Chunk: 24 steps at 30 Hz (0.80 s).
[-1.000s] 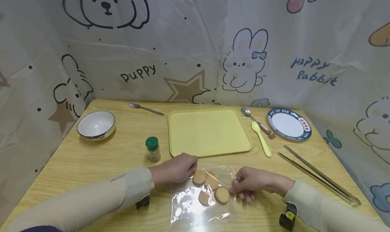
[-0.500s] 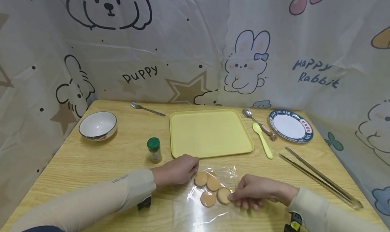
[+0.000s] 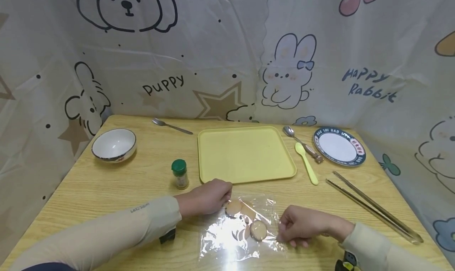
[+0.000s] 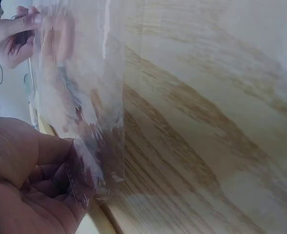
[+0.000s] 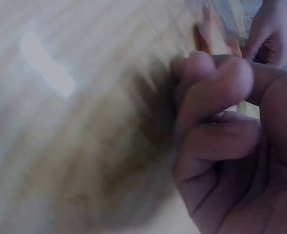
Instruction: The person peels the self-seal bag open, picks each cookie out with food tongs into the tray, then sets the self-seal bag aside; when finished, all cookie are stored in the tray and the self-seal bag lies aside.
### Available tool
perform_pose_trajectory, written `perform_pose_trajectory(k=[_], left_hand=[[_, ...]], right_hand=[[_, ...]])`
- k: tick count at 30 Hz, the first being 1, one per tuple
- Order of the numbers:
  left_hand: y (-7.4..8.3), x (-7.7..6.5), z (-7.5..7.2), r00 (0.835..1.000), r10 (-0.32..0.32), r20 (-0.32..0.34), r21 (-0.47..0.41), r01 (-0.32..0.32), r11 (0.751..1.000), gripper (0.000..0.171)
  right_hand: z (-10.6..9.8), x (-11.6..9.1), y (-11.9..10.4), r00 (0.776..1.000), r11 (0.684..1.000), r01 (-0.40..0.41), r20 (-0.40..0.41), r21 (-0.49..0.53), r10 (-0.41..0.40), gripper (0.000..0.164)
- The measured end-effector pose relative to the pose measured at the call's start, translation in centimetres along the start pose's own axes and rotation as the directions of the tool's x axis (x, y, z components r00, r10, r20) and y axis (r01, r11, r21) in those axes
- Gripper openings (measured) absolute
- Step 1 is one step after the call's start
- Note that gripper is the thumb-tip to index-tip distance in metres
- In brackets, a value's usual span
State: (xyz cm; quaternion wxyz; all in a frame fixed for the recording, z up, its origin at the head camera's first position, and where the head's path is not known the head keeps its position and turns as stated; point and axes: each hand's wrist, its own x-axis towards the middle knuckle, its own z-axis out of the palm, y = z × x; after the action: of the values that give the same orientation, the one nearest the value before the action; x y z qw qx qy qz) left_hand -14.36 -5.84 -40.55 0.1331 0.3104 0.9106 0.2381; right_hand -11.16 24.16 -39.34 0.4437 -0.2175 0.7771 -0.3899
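A clear plastic bag (image 3: 213, 239) with several round golden biscuits (image 3: 258, 230) inside is held over the near middle of the table. My left hand (image 3: 209, 198) pinches its far left corner between thumb and fingers; the left wrist view shows the film (image 4: 85, 151) bunched there. On the opposite side my right hand (image 3: 302, 225) pinches the right edge, fingers curled. In the right wrist view, the right hand's curled fingers (image 5: 216, 131) hide most of the film. Strong glare covers part of the bag and some biscuits.
Just beyond the bag lies a yellow tray (image 3: 245, 156). Left of it are a green-capped shaker (image 3: 180, 174), a fork (image 3: 172, 126) and a bowl (image 3: 114, 145). To the right are a metal spoon (image 3: 302, 142), yellow spoon (image 3: 306, 163), plate (image 3: 339, 146) and metal tongs (image 3: 376, 207).
My right hand has shifted right and slightly toward me, its fingertips now farther from the nearest biscuit. The glare on the bag has spread since half a second ago. My left hand keeps its place.
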Motion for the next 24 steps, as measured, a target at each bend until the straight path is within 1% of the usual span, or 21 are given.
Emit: perform_pose_trajectory(k=[1, 3, 5, 7, 8, 10, 12, 16, 18, 20, 22, 24], left_hand=[[0.0, 0.0, -0.1, 1.000, 0.001, -0.002, 0.001, -0.001, 1.000, 0.016], [0.1, 0.0, -0.2, 1.000, 0.002, -0.006, 0.004, -0.002, 1.000, 0.016], [0.2, -0.1, -0.3, 1.000, 0.006, -0.014, 0.007, -0.006, 1.000, 0.017], [0.2, -0.1, -0.3, 1.000, 0.013, -0.023, 0.009, -0.013, 1.000, 0.017], [0.2, -0.2, -0.3, 1.000, 0.013, -0.024, 0.010, -0.013, 1.000, 0.017], [0.2, -0.2, -0.3, 1.000, 0.012, -0.028, 0.009, -0.012, 1.000, 0.017], [0.2, -0.2, -0.3, 1.000, 0.012, -0.029, 0.009, -0.011, 1.000, 0.016], [0.1, -0.2, -0.4, 0.999, 0.017, -0.035, 0.024, -0.016, 1.000, 0.017], [0.2, -0.4, -0.5, 0.998, 0.032, -0.047, 0.079, -0.028, 0.997, 0.014], [0.3, -0.8, -0.7, 0.995, 0.062, -0.072, 0.166, -0.049, 0.985, 0.011], [0.4, -1.3, -0.9, 0.991, 0.097, -0.095, 0.257, -0.070, 0.964, 0.009], [0.7, -2.1, -1.1, 0.984, 0.137, -0.111, 0.329, -0.094, 0.940, 0.012]], right_hand=[[-0.3, -0.1, -0.2, 1.000, 1.000, -0.007, -0.016, -0.029, 0.007, 0.031], [-1.0, -0.2, -0.9, 0.996, 0.996, -0.027, -0.082, -0.088, 0.020, 0.036], [-1.9, 0.1, -1.5, 0.988, 0.993, -0.023, -0.156, -0.118, 0.005, 0.039], [-2.4, 0.6, -2.0, 0.975, 0.994, -0.019, -0.222, -0.112, -0.006, 0.037], [-2.5, 0.9, -2.1, 0.971, 0.996, -0.012, -0.240, -0.091, -0.011, 0.036], [-2.3, 1.5, -2.2, 0.972, 0.999, 0.005, -0.236, -0.043, -0.015, 0.033], [-1.8, 2.1, -2.1, 0.980, 1.000, -0.004, -0.199, 0.018, 0.008, 0.030], [-0.8, 2.9, -1.8, 0.989, 0.996, 0.011, -0.147, 0.089, 0.002, 0.023], [-0.6, 3.1, -1.7, 0.990, 0.993, 0.019, -0.141, 0.114, -0.002, 0.022], [-0.7, 3.1, -1.6, 0.991, 0.990, 0.025, -0.135, 0.139, -0.006, 0.021], [-0.9, 3.0, -1.6, 0.992, 0.986, 0.029, -0.124, 0.166, -0.008, 0.024], [-1.1, 2.8, -1.6, 0.994, 0.980, 0.040, -0.107, 0.196, -0.019, 0.027]])
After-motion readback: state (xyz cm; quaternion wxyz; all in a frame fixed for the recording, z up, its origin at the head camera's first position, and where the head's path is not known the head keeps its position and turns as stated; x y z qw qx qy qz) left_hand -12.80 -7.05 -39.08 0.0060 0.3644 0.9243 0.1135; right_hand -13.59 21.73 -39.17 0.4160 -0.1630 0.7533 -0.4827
